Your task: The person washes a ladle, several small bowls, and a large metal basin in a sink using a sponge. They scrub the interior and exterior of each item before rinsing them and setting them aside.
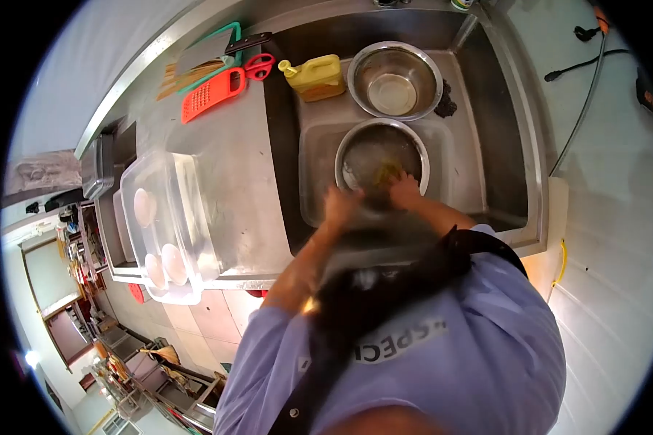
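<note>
A steel bowl [422, 156] stands in the sink [475, 156], on or in a translucent tray [315, 156]. Over the bowl's lower right part is my right hand [405, 190], its fingers reaching inside beside a yellow-green thing [389, 172] that looks like a scrubber. My left hand [342, 205] is at the bowl's lower left rim, smeared by motion, so its fingers cannot be made out. Whether the right fingers grip the yellow-green thing is unclear. Behind this bowl sits a second steel bowl [395, 80], with a dark scrubber [446, 101] to its right.
A yellow jug [319, 78] stands at the sink's back left. On the counter lie an orange grater [212, 96], red-handled scissors [260, 67] and a knife [248, 43]. A clear plastic box [196, 210] with pale round things is at the left.
</note>
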Tool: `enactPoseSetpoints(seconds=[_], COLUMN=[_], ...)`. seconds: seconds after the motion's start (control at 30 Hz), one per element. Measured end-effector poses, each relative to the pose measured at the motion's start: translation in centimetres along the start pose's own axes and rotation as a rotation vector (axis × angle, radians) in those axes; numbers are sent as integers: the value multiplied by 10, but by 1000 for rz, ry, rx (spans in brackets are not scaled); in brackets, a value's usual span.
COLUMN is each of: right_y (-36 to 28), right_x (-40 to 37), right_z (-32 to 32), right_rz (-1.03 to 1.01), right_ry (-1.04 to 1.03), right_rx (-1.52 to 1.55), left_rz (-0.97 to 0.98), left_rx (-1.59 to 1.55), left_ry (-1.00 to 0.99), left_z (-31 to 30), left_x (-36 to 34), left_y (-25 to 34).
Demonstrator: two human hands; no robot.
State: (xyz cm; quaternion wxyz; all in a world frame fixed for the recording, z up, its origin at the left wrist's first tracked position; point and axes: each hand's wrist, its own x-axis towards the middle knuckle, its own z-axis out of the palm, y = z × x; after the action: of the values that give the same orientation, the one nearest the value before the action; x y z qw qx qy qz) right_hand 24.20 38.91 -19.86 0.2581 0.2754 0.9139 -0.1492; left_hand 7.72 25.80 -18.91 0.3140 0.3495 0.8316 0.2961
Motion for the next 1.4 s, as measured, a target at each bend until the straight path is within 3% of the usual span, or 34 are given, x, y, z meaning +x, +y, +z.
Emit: enactPoseSetpoints(seconds=[0.07, 0.1, 0.17, 0.2, 0.27, 0.33, 0.37, 0.43, 0.47, 0.53, 0.57, 0.67, 0.7, 0.77, 0.83, 0.93, 1.03, 1.17, 1.23, 1.3, 1.33, 1.37, 1.4], right_y=[12, 16, 22, 23, 26, 28, 26, 9, -9, -18, -37, -46, -40, -17, 4, 33, 39, 13, -4, 10, 15, 22, 29], right_x=[0, 8, 40, 52, 69, 98, 107, 117, 105, 117, 112, 88, 63, 46, -6, -7, -4, 1, -25, -1, 4, 6, -2], right_z=[-2, 1, 12, 11, 12, 11, 8, -23, -55, -39, -31, 10, 6, 21, -31, -6, 8, -7, -75, -59, -59, -58, -70], right_rz=[-96, 10, 229, 411, 773, 641, 569, 436, 526, 212, 190, -215, -287, -272, -179, -123, -131, -160, -92, 70, 154, 44, 36], right_ry=[-33, -45, -59, 110, 451, 628, 718, 718, 624, 380, 497, 129, 90, -192, -355, -50, 230, -111, -338, 8, 179, 338, 409], right_rx=[237, 262, 321, 681, 1391, 1685, 1826, 1834, 1733, 1715, 1647, 1234, 993, 639, 400, -99, -173, -5, 72, 528, 754, 1084, 1236], left_rz=[-90, -242, -305, -220, -302, -624, -688, -799, -744, -617, -543, -367, -322, -121, -118, -564, -682, -578, -527, 48, 35, 22, -289], left_rx=[-93, -110, -144, -162, -287, -515, -554, -612, -550, -517, -549, -512, -467, -344, -275, -296, -312, -209, -96, -62, -103, -144, -246], left_ry=[-178, -195, -295, -376, -447, -413, -387, -343, -380, -429, -439, -397, -398, -417, -398, -291, -297, -240, -260, -336, -335, -334, -292], left_z=[23, 28, 29, 26, 12, -15, -5, 17, 15, 15, 22, 20, 14, 1, -2, -12, -35, -56, -61, -60, -67, -74, -99], left_x=[-7, -9, -1, 8, 10, 3, 5, 18, 21, 17, 19, 25, 27, 31, 34, 39, 34, 34, 42, 64, 63, 62, 47], left_y=[-30, -32, -46, -59, -49, 13, 6, -15, -6, -4, -18, -33, -37, -43, -35, 27, 59, 70, 51, -17, -15, -13, 45])
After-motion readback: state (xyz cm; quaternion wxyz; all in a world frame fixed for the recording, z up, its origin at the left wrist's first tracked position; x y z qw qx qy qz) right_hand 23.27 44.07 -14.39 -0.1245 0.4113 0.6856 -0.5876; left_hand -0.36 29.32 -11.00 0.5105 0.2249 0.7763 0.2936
